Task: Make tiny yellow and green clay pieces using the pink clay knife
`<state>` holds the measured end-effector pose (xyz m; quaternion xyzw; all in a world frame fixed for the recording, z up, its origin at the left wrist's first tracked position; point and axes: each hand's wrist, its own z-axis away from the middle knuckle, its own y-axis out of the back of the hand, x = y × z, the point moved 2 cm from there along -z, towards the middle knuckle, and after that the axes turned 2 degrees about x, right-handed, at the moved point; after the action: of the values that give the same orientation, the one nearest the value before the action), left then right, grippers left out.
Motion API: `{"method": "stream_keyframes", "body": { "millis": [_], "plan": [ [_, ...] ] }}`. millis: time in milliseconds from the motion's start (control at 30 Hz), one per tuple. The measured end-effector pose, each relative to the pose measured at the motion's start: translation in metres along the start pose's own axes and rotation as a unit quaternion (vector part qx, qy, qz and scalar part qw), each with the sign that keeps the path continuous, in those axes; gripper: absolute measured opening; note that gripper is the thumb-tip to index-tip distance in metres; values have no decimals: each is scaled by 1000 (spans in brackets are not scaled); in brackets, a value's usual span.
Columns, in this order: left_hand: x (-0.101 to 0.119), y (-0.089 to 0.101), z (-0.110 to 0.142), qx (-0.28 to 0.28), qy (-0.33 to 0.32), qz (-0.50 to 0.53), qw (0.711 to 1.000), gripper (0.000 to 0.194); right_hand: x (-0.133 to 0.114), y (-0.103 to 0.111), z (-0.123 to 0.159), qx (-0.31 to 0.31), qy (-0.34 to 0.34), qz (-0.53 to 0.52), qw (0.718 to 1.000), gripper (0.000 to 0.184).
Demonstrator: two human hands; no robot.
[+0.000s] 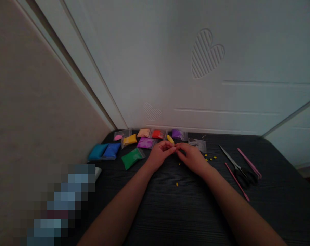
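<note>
My left hand (161,154) and my right hand (190,155) meet over the middle of the dark table, fingertips pinched together. Whatever lies between them is too small or too hidden to make out. Just beyond the fingertips shows a yellow elongated piece (170,139), seemingly modelling clay; I cannot tell if the fingers touch it. Small yellow bits (210,159) lie to the right of my right hand, and a single yellow bit (177,184) is on the table between my forearms.
Bags of coloured clay line the back and left, including a green bag (132,158), a blue bag (111,151) and a red bag (159,134). At right lie scissors (237,166), a pink stick tool (236,181) and pink tweezers (249,163). A white panel (221,102) rises behind.
</note>
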<state>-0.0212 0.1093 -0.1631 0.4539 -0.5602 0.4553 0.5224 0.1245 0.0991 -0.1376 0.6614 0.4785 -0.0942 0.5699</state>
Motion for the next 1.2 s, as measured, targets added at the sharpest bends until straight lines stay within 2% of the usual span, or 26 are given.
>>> {"method": "stream_keyframes", "body": {
  "millis": [367,667,1000,1200],
  "plan": [
    [-4,4,-1,0,28,69,997,22,2,2,-1,7,-18,-46,999,16],
    [-7,4,-2,-4,22,70,997,22,3,1,0,8,-32,-62,998,18],
    [7,-2,-1,-15,-25,-97,995,17,4,-3,0,42,-45,-17,998,12],
    [21,-7,1,-30,-103,-255,961,22,0,1,-2,42,-49,30,997,9]
  ]
}}
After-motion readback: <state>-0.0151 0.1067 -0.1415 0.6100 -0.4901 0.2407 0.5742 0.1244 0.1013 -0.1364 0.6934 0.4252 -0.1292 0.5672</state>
